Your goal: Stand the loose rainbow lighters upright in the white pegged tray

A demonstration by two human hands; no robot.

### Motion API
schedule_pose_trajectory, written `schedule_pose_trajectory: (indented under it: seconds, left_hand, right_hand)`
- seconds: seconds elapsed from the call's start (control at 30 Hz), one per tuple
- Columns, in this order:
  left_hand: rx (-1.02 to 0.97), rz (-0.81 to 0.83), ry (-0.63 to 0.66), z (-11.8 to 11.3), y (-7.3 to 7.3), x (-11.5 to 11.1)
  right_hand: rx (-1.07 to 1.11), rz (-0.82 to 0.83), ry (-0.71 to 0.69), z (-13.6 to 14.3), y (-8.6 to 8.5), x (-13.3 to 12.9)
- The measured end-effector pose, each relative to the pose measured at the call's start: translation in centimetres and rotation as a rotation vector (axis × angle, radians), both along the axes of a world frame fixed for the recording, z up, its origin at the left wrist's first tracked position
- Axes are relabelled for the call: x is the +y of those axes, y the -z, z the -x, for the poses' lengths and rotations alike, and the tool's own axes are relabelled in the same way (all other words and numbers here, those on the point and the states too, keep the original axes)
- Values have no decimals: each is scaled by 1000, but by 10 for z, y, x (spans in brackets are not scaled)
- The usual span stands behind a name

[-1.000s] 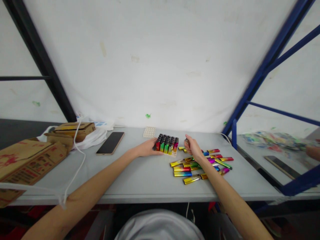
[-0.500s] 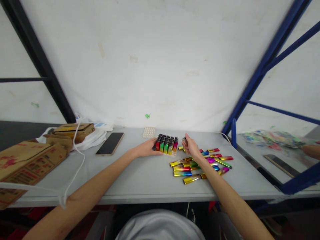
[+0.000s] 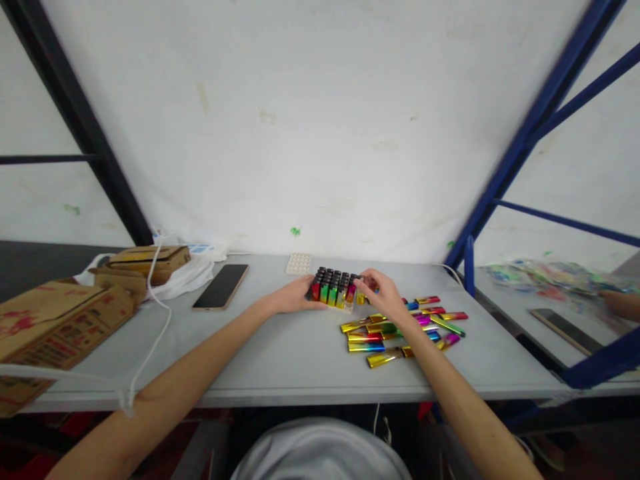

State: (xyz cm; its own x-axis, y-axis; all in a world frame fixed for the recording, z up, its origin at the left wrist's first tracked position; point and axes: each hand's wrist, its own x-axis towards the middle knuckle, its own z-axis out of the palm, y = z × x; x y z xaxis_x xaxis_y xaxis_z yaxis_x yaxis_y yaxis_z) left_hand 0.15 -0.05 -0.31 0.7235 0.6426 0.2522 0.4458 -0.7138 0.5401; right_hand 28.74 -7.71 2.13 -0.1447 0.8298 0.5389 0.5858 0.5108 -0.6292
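Lighters (image 3: 330,292) stand upright in tight rows on a pale tray (image 3: 349,309), between the fingers of my left hand (image 3: 293,297) and those of my right hand (image 3: 387,297). On my feed, the left fingers are spread around the left side of the block, holding it, with the thumb along the near edge. I have the right fingers drawn narrow on a single lighter (image 3: 361,298) at the right end of the rows; they partly hide it.

Just below and right of the right fingers I see loose lighters (image 3: 365,347), shiny gold, red, blue, green and purple, lying overlapped on the grey counter (image 3: 290,360) beneath my forearm. Beyond the left fingers, near the wall, a second tray (image 3: 299,264) lies flat. Left of those fingers is a phone (image 3: 221,287), and well apart, farther left, a cardboard box (image 3: 55,320). Far right of the right fingers, past a blue frame (image 3: 515,160), I make out a co-worker's hand (image 3: 621,303), blurred.
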Motion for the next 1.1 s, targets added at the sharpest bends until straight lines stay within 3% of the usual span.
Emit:
schedule_pose_trajectory:
  seconds: [0.3,1.1]
  left_hand:
    - [-24,-2,22,-1,1,2]
    - [-19,-21,11,0,1,1]
  right_hand:
    - [-70,20,-111,-5,9,1]
    - [-88,33,-125,-7,6,1]
